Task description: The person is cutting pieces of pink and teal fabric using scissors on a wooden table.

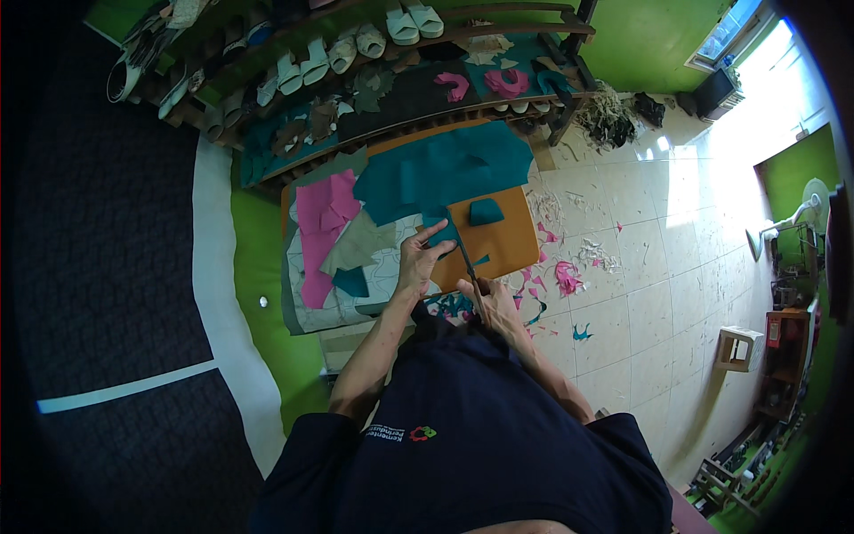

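Note:
My left hand [416, 262] pinches a small teal piece of sheet material [440, 233] between thumb and fingers. In my right hand [500, 310] is a pair of scissors [468, 262], its blades pointing away from me beside that piece. Both hands are over the near part of an orange-topped table [511, 254]. A curled teal offcut [486, 212] lies just beyond the scissors. Across the table's far side spreads a large teal sheet [445, 169]. To the left are a pink sheet [325, 222], a grey-green piece [363, 247] and a smaller teal piece [350, 282].
Behind the table stands a rack with several pairs of sandals [356, 46] and scraps on its lower shelf. Pink and teal offcuts [567, 278] litter the tiled floor [640, 294] at right. Farther right are a small white stool [740, 348] and a fan [811, 203].

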`<act>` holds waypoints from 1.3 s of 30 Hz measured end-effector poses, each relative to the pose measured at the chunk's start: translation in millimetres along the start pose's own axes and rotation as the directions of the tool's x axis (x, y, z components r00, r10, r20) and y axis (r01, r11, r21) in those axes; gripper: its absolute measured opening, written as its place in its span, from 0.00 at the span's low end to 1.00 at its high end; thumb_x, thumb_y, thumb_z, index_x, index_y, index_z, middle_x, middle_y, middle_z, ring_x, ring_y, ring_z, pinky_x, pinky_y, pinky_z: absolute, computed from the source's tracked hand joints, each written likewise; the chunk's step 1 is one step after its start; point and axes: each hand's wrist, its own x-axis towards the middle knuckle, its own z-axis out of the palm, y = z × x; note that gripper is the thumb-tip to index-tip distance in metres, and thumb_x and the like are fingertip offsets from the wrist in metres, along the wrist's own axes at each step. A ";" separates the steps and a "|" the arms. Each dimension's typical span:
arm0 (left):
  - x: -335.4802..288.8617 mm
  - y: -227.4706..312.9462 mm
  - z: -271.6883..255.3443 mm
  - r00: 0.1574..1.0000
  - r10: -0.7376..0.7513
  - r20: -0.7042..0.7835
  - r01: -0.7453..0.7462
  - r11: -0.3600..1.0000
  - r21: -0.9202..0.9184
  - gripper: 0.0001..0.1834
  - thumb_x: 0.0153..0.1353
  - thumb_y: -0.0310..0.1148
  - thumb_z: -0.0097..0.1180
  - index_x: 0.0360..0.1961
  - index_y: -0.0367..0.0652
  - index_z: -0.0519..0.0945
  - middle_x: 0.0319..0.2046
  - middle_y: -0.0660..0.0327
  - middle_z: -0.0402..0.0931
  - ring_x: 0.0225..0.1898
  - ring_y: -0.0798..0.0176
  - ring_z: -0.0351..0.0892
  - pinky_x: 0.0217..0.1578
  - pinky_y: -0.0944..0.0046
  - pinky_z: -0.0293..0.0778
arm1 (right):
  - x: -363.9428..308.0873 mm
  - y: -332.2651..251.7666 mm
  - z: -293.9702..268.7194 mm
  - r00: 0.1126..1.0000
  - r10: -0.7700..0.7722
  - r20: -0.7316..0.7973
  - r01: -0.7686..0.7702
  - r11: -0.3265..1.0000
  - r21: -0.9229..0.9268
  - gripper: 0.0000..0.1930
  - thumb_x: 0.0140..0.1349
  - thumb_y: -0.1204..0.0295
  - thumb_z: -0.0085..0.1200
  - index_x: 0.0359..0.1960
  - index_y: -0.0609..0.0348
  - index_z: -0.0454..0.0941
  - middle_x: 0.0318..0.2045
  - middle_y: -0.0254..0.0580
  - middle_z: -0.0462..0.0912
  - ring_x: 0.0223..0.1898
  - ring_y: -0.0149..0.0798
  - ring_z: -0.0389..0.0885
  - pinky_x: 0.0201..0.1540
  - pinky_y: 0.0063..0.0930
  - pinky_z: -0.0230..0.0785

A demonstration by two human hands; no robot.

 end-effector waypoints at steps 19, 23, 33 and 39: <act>-3.1 -5.8 2.4 0.999 -0.021 0.032 0.019 0.997 0.073 0.28 0.52 0.20 0.69 0.57 0.35 0.80 0.22 0.75 0.73 0.26 0.81 0.75 0.34 0.76 0.73 | 8.8 -2.0 -3.6 0.998 0.055 -0.036 -0.054 0.998 0.025 0.29 0.58 0.44 0.63 0.27 0.66 0.84 0.15 0.39 0.74 0.21 0.34 0.73 0.27 0.35 0.65; -7.8 -0.6 9.7 0.999 -0.026 0.030 0.024 0.998 0.049 0.28 0.52 0.21 0.69 0.57 0.35 0.80 0.23 0.73 0.77 0.27 0.80 0.76 0.36 0.75 0.74 | 8.8 -1.5 -4.6 0.999 0.038 -0.030 -0.037 0.999 0.031 0.29 0.57 0.44 0.64 0.25 0.65 0.84 0.15 0.38 0.74 0.20 0.34 0.72 0.27 0.35 0.64; -0.5 -0.4 -14.1 0.999 -0.041 -0.002 0.041 0.998 0.048 0.19 0.53 0.23 0.68 0.48 0.38 0.85 0.35 0.65 0.82 0.37 0.74 0.78 0.44 0.73 0.75 | 4.2 21.7 0.7 0.999 0.026 -0.039 -0.022 0.994 0.103 0.32 0.60 0.41 0.60 0.23 0.64 0.76 0.13 0.31 0.67 0.17 0.26 0.64 0.20 0.30 0.54; 3.7 10.7 -30.0 0.986 -0.113 0.119 0.099 0.987 0.124 0.18 0.55 0.23 0.63 0.49 0.38 0.85 0.35 0.62 0.83 0.35 0.73 0.78 0.44 0.72 0.74 | 0.6 21.0 -4.2 0.992 0.069 0.103 -0.080 0.991 0.107 0.35 0.63 0.38 0.54 0.33 0.68 0.80 0.16 0.33 0.70 0.18 0.28 0.69 0.20 0.28 0.60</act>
